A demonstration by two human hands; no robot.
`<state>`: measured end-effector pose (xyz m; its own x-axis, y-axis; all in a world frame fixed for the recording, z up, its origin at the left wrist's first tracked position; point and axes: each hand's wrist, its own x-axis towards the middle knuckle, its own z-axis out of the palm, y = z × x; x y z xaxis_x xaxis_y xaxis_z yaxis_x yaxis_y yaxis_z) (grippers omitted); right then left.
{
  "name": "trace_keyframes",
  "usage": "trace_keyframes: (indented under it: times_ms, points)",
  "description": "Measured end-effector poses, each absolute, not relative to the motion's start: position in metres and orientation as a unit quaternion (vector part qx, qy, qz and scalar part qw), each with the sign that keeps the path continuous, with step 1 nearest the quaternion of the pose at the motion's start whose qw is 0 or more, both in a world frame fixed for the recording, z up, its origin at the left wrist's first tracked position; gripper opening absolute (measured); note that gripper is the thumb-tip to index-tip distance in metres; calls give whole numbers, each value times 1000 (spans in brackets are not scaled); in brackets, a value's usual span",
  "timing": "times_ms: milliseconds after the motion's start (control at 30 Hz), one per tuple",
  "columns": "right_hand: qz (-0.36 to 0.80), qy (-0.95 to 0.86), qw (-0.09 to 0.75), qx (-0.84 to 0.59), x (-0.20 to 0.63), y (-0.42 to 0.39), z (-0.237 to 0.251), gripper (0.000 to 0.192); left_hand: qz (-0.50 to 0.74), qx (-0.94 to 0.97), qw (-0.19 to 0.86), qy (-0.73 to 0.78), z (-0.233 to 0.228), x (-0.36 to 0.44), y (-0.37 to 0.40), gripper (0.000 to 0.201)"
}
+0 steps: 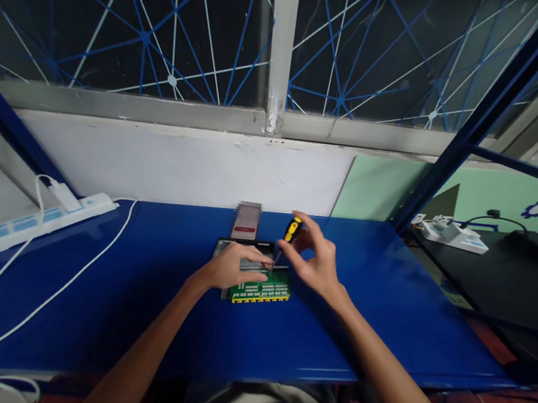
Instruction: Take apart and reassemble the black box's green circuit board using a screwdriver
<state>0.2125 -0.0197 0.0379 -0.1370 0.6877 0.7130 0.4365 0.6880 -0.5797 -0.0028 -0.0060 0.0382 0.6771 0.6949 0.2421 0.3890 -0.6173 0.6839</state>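
Head view, going left to right: a white power strip (41, 219) lies at the far left of the blue surface (382, 326), its white cable (2, 330) looping down toward the near edge. Near the middle, against the back wall, a small red and grey box (246, 222) stands just behind a green circuit board (261, 288) that rests in a dark tray (222, 245). The left hand (231, 267) lies flat on the board, fingers spread and pressing down on its left part, gripping nothing. Just to its right, the right hand (313, 259) is pinched on a small yellow and black screwdriver (291, 230), thumb and forefinger on the shaft below the handle, the other fingers fanned out; the tool stands nearly upright, tilted a little, with its tip down at the upper edge of the board, between the two hands. Whether the tip sits in a screw head is too small to tell.

To do this step well, I judge that the driver should stay square to the board and turn under light downward pressure, while the left hand holds the board from sliding in its tray; a slip could score the green face.

The board thus sits directly under the left hand and just below and left of the right one. Far right, on a separate black table (515, 279), a white gadget (453, 234) sits with a dark cable
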Motion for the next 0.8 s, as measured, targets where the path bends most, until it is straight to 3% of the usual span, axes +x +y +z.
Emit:
trace_keyframes:
  times_ms: [100,233,567,800]
  points:
    - [97,-709,554,-425,233,-4,40,54,257,863,289,326,34,-3,-4,29]
    - [76,-715,514,-469,255,15,34,52,252,866,274,335,28,-3,-2,25]
    - [82,-749,464,-465,257,22,22,53,240,876,251,334,27,-1,-2,19]
    - [99,-734,486,-464,256,20,28,53,258,873,249,332,27,1,-4,16]
